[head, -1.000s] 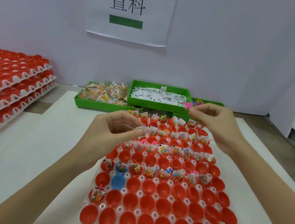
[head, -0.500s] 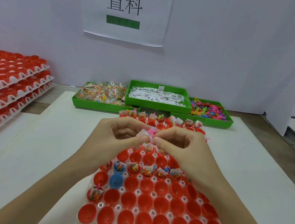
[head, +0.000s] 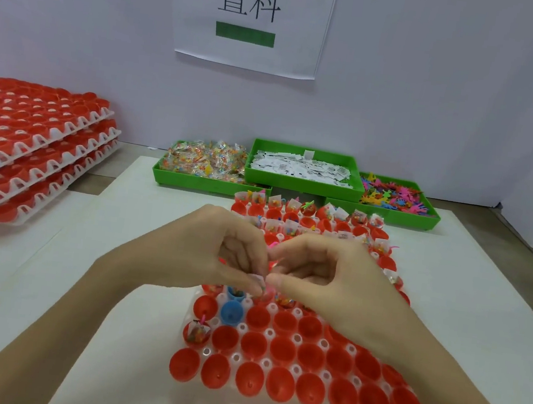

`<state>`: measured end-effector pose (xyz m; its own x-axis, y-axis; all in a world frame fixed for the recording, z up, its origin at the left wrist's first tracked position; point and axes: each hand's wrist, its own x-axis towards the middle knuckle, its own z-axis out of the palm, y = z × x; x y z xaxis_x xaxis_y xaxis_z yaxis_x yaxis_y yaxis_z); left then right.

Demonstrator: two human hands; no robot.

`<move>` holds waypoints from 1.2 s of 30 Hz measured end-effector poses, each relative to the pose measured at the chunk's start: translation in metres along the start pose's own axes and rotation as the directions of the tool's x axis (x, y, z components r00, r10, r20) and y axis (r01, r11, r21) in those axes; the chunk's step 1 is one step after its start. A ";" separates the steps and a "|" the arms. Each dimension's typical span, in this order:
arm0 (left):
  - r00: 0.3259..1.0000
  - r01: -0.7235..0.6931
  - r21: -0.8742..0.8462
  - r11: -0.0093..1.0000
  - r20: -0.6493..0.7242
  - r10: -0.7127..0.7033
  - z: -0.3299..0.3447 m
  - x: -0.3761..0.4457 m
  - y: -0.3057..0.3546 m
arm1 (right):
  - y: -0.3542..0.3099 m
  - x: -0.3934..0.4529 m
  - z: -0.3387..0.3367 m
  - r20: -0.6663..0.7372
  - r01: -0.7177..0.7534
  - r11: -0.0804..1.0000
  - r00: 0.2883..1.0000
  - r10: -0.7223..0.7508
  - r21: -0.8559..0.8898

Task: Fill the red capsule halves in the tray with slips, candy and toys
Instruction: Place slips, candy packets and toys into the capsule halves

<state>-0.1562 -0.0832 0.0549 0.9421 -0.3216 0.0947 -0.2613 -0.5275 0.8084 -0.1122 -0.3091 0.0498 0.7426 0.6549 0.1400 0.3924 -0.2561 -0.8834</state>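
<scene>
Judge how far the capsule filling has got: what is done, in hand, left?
Done: far rows of the tray hold slips, candy and toys. In hand: left hand and right hand pinch a small packet mid-tray. Left: near rows of red halves, mostly empty.

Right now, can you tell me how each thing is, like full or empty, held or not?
left hand: pinching a small packet
right hand: pinching the same packet
packet: held over the tray
tray: far rows filled, near rows empty
blue capsule half: empty
candy bin: full
slip bin: full
toy bin: full
spare trays: stacked
</scene>
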 end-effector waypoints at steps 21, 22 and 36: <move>0.983 0.142 0.030 0.989 -0.119 -0.137 0.016 -0.057 -0.001 | 0.004 -0.018 0.042 0.097 -0.067 0.995 0.993 0.074 -0.067; 0.983 0.148 0.034 0.988 -0.113 -0.143 0.017 -0.058 -0.001 | 0.004 -0.018 0.043 0.100 -0.071 0.995 0.992 0.078 -0.072; 0.989 0.103 0.425 0.899 -0.139 -0.047 0.031 -0.056 -0.002 | 0.001 -0.019 0.052 0.093 -0.004 0.961 0.995 0.031 -0.276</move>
<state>-0.2152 -0.0889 0.0300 0.9735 -0.1835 0.1363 -0.2272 -0.8419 0.4894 -0.1541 -0.2850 0.0226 0.7005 0.7102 0.0701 0.5238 -0.4450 -0.7264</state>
